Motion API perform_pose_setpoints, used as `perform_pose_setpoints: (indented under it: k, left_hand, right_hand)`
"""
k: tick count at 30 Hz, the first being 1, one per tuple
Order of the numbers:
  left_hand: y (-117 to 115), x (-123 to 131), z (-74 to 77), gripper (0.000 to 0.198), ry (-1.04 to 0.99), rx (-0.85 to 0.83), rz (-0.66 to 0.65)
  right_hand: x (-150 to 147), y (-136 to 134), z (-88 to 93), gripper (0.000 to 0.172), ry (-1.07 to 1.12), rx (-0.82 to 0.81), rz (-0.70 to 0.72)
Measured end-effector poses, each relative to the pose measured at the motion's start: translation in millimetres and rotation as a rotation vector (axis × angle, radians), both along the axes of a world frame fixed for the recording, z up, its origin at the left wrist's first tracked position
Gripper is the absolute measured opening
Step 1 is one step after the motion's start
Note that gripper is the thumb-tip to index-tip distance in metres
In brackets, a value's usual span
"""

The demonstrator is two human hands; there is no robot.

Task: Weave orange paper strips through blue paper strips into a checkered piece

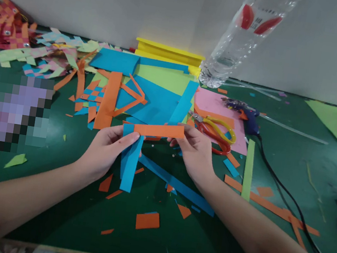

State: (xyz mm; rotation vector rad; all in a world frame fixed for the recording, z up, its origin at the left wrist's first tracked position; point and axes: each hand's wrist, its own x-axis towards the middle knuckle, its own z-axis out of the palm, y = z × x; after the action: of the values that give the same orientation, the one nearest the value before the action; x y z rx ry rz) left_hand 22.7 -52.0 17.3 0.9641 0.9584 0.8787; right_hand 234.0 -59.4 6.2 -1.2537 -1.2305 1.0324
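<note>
My left hand (110,145) pinches blue paper strips (131,163) where they meet an orange paper strip (158,131); the thumb presses on the joint. Two blue lengths hang down from it, side by side. The orange strip runs level to the right, and its far end sits between the fingers of my right hand (196,149), which are partly hidden behind it. Beneath the hands a long blue strip (178,185) lies slantwise on the green table. Just beyond the right hand lie scissors (215,131) with red and yellow handles.
A clear water bottle (241,40) stands at the back. At the right are a glue gun (248,117) and its black cord (275,176). Coloured paper sheets (156,99) and woven paper pieces (53,52) lie behind the hands. Scraps such as an orange rectangle (148,221) lie in front.
</note>
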Motion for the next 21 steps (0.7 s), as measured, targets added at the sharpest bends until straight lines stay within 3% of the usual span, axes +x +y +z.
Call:
perform_pose_setpoints:
  k: [11,21]
  left_hand:
    - [-1.1,1.2,3.1,0.021,0.021,-0.007,0.003]
    - [-0.2,1.4,2.8,0.022,0.057,0.008,0.000]
  right_hand:
    - [0.4,1.3,2.2,0.023,0.028,0.030,0.033]
    - [0.6,5.0,-4.7,0.018,0.111,0.037,-0.070]
